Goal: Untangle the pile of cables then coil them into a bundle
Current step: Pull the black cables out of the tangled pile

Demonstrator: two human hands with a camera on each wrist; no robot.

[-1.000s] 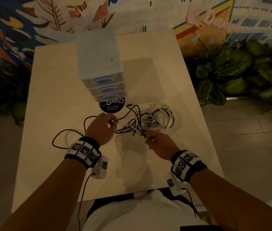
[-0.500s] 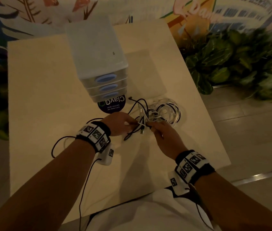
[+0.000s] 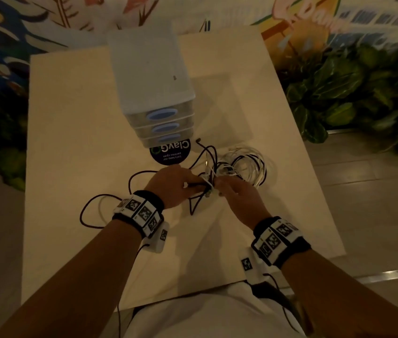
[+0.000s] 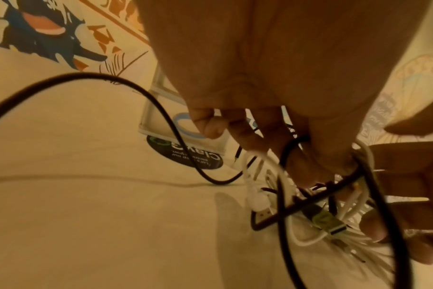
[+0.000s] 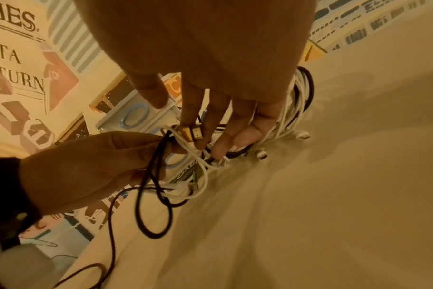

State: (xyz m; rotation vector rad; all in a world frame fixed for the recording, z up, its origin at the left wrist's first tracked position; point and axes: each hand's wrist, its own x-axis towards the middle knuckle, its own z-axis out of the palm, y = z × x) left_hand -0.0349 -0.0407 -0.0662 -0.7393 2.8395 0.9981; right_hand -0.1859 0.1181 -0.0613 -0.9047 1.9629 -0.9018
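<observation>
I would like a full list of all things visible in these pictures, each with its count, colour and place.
cable tangle: one pile, black and white cables, table middle, right of the sticker
black cable: one loose loop, trailing left past the left wrist
gold plug: one, at the right fingertips
drawer unit: one, white with blue handles, far side of the table
round sticker: one, dark, in front of the drawers
table: one, pale
plants: green, right of the table
left hand: grips cables
right hand: pinches cables
</observation>
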